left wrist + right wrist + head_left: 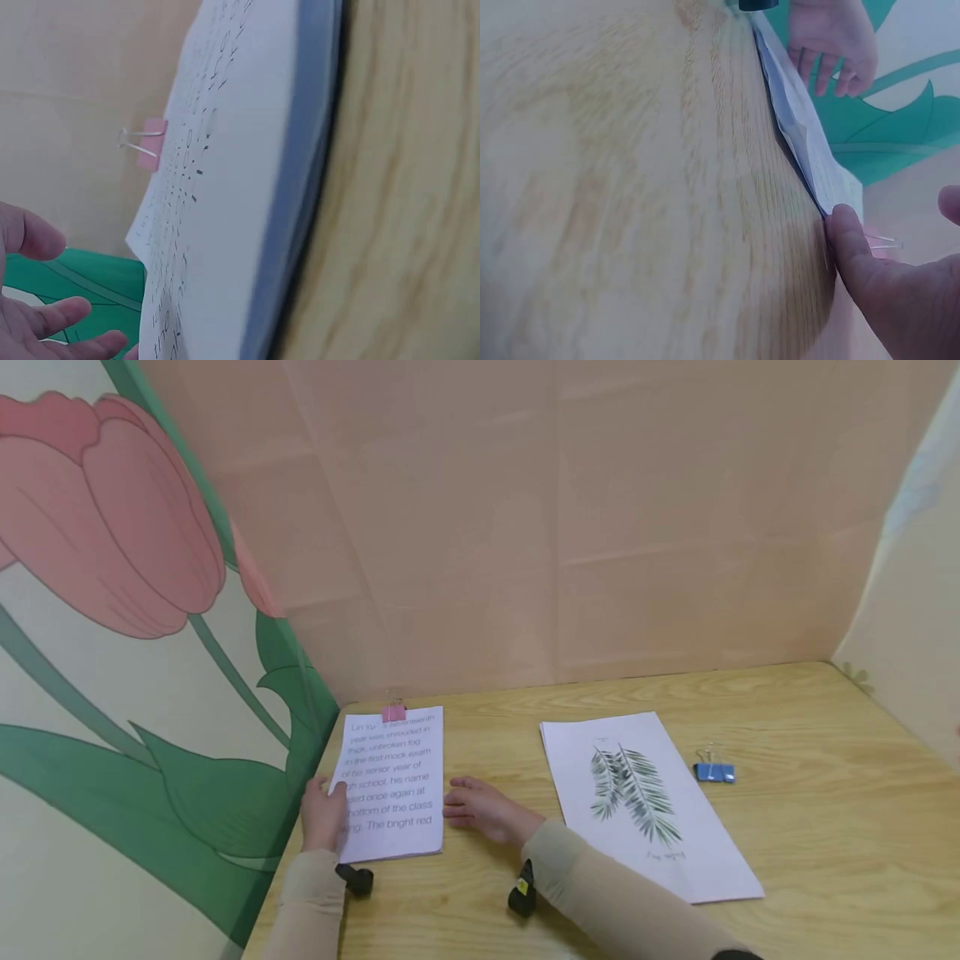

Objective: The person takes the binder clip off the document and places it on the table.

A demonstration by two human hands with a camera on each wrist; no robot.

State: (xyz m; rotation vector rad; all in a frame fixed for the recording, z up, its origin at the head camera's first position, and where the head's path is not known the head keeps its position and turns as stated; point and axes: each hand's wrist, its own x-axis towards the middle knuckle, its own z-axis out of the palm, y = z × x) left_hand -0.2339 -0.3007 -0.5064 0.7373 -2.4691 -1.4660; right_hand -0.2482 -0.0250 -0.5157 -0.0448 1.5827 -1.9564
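Note:
A stack of printed sheets (390, 802) lies on the table at the left, with a pink binder clip (393, 713) gripping its top edge. My left hand (324, 817) is at the stack's left edge, fingers loosely spread; whether it touches the paper is unclear. Just off the right edge is my right hand (486, 810), its fingers fairly straight and pointing at the stack. Neither hand holds anything. In the left wrist view the clip (152, 145) stands upright on the far edge, its wire handles raised. The right wrist view shows slightly separated page edges (799, 135).
To the right lies another stack of paper (592, 731), its top sheet printed with green palm leaves. A blue binder clip (715, 772) sits beside it on the wooden table (840, 802). A tulip-painted wall (247, 760) borders the left side; a pinkish covering (555, 527) hangs behind.

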